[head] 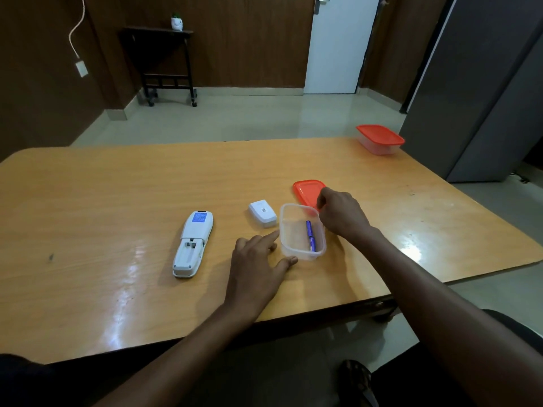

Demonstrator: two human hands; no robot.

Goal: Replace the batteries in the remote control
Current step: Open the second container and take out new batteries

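The white remote (192, 243) lies face down on the table, its battery bay uncovered and showing no batteries. Its white battery cover (262, 212) lies loose to the right. A clear plastic container (286, 230) holds blue batteries (309, 235) laid end to end. My left hand (258, 259) rests on the table with straight fingers, index and thumb touching the container's left side and near corner. My right hand (340, 212) hovers over the container's far right corner and the red lid (305, 190). Its fingers curl downward, and what they touch is hidden.
A second clear container with a red lid (380, 139) stands at the table's far right corner. The wooden table (117, 186) ends close in front of me. A grey cabinet (484, 98) stands to the right, and a small dark side table (164, 54) stands against the back wall.
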